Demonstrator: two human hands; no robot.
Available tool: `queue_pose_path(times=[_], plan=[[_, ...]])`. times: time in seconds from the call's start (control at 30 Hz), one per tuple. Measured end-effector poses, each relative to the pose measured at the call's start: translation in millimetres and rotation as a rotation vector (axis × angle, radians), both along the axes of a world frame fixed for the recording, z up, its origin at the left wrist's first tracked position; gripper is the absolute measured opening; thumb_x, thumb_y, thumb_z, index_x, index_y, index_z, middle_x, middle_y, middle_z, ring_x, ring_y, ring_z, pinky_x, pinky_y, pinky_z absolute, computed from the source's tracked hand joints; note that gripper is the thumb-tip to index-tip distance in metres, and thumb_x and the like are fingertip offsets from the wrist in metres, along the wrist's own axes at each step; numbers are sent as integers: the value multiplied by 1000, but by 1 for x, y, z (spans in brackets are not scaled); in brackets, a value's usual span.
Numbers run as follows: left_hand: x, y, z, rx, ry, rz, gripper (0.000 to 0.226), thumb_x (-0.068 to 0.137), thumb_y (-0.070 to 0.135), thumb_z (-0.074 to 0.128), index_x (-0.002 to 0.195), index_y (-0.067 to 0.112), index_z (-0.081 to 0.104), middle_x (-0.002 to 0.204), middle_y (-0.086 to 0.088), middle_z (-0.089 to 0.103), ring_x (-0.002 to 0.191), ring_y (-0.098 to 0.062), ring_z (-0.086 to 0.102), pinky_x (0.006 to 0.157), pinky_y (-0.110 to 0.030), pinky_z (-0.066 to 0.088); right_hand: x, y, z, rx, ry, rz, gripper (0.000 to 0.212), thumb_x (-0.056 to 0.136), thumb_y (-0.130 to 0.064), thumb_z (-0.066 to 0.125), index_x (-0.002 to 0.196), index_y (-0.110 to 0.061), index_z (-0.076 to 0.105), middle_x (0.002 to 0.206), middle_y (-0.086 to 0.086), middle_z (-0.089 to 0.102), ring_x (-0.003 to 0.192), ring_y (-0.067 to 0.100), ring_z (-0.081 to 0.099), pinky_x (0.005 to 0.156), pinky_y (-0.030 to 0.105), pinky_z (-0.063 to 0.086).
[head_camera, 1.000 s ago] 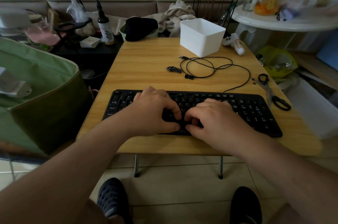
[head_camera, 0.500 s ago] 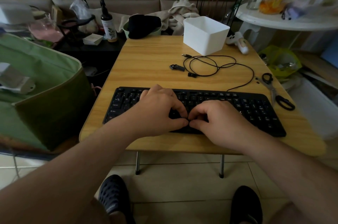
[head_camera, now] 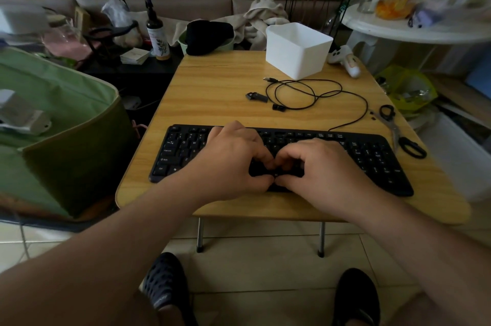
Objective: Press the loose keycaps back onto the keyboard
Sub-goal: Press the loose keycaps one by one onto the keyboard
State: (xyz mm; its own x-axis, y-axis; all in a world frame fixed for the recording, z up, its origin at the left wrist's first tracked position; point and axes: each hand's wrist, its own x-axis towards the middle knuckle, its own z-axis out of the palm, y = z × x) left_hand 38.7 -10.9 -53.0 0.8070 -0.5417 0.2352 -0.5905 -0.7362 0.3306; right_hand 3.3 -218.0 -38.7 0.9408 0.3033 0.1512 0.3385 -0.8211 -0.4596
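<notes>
**A:** Where are the hands?

**B:** Both lie on a black keyboard [head_camera: 372,158] that sits across the near part of a wooden surface [head_camera: 218,86]. The left hand [head_camera: 233,163] and right hand [head_camera: 321,174] meet over the middle of the keyboard, near its front edge. Their fingers curl inward, and the thumb tips and forefinger tips of the two hands come together, touching or almost so.

**A:** Are they holding a keycap?

**B:** I cannot tell. The fingertips close on a small dark spot over the lower key rows, but whether a loose keycap sits between them is hidden in shadow. No hand is spread flat; both are curled as if pinching.

**A:** What lies around the hands?

**B:** Beyond the right hand, a thin black cable [head_camera: 305,94] runs from the keyboard's far edge and loops on the surface. Two small black pieces [head_camera: 256,97] lie just beside the loops, beyond the left hand. Farther off stands a white bin [head_camera: 297,54]. Well to the right of the right hand, scissors [head_camera: 398,131] lie near the surface's edge, just beside the keyboard's end.

**A:** And to the left?

**B:** Well to the left of the left hand, off the surface, is a green bag [head_camera: 66,123]. Below the hands, two dark shoes [head_camera: 164,280] rest on a tiled floor.
</notes>
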Motion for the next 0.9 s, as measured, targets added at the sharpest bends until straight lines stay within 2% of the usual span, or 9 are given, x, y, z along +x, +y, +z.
queue_pose_path(times=[0.1, 0.23, 0.33, 0.4, 0.43, 0.5, 0.57, 0.73, 0.9], plan=[[2, 2, 1, -22, -22, 19, 28, 83, 56, 69, 107, 43, 75, 100, 23, 56, 112, -10, 43, 90, -33, 24, -1, 0, 1, -65, -79, 9, 23, 84, -35, 80, 106, -38, 73, 101, -21, 68, 102, 10, 57, 89, 47, 51], [1, 3, 3, -7, 16, 13, 33, 88, 60, 60, 115, 46, 71, 104, 26, 62, 115, -8, 43, 93, -34, 28, 0, 3, 0, -178, -180, 15, 18, 88, -33, 76, 106, -33, 74, 99, -16, 70, 103, 17, 58, 86, 47, 47], [1, 4, 9, -4, 38, 39, 35, 93, 55, 62, 126, 46, 66, 106, 27, 65, 118, -10, 46, 101, -41, 33, 2, 3, 2, -162, -146, 10, 25, 88, -36, 74, 113, -35, 74, 101, -14, 71, 104, 16, 59, 89, 47, 49], [4, 8, 13, -9, 40, 89, 39, 97, 46, 63, 136, 44, 61, 104, 29, 63, 120, -13, 48, 107, -48, 36, 4, -1, 6, -120, -99, 2, 32, 88, -35, 76, 119, -34, 74, 105, -13, 72, 102, 11, 60, 92, 40, 51], [7, 12, 15, -14, 37, 119, 38, 98, 44, 62, 137, 43, 60, 104, 29, 62, 119, -13, 49, 108, -50, 38, 6, -5, 8, -101, -76, -3, 33, 88, -33, 77, 121, -33, 74, 108, -13, 72, 100, 6, 59, 92, 31, 50], [11, 22, 17, -31, 31, 170, 33, 98, 45, 61, 131, 45, 63, 107, 27, 62, 117, -13, 50, 107, -52, 41, 7, -10, 11, -71, -19, -22, 33, 88, -31, 78, 121, -33, 75, 107, -19, 69, 89, -5, 56, 83, 13, 42], [14, 32, 17, -45, 40, 205, 28, 97, 46, 62, 125, 47, 66, 111, 24, 63, 118, -14, 50, 106, -52, 43, 7, -12, 11, -44, 30, -47, 31, 88, -31, 80, 118, -35, 75, 101, -23, 66, 85, -11, 55, 73, 4, 36], [13, 34, 13, -71, 64, 214, 25, 96, 45, 65, 121, 47, 68, 110, 23, 63, 118, -15, 51, 105, -52, 45, 5, -3, 6, -102, 65, -8, 23, 90, -30, 77, 112, -36, 76, 100, -25, 62, 83, -17, 48, 71, 2, 32], [5, 23, 10, -86, 85, 145, 26, 94, 46, 64, 120, 46, 69, 112, 23, 66, 118, -15, 51, 105, -52, 44, 10, 3, 12, -173, 105, 34, 20, 93, -30, 74, 112, -36, 76, 99, -24, 58, 85, -6, 51, 71, 3, 33]])
